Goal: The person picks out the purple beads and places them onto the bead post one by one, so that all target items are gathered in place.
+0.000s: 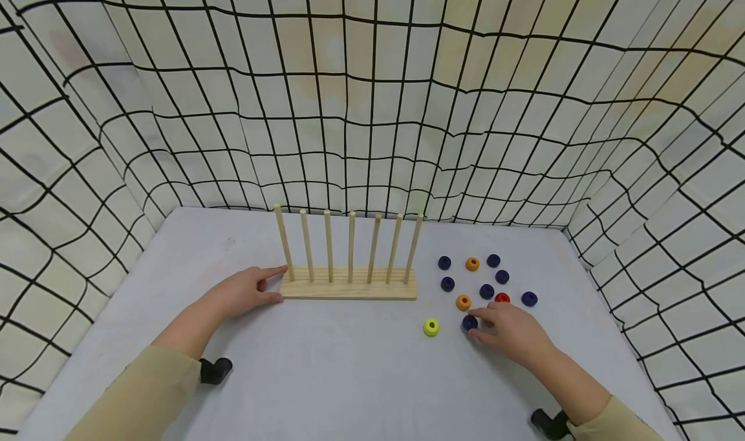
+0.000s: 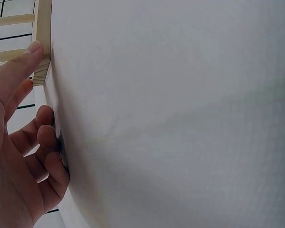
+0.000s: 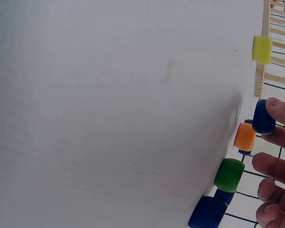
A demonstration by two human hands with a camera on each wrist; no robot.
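A pale wooden rack with a row of several upright bare pegs stands at mid-table. At its left end my left hand holds the base between thumb and index finger; the other fingers curl beside it in the left wrist view. My right hand pinches a dark blue bead between thumb and index finger. Left of that hand lies a yellow bead, and just beyond the fingers an orange bead. A red bead shows partly past the knuckles. The right wrist view also has a green bead, hidden in the head view.
Several more dark blue beads, one of them farthest right, lie scattered right of the rack, with a second orange bead among them. Black netting over white panels surrounds the white table at the back and sides.
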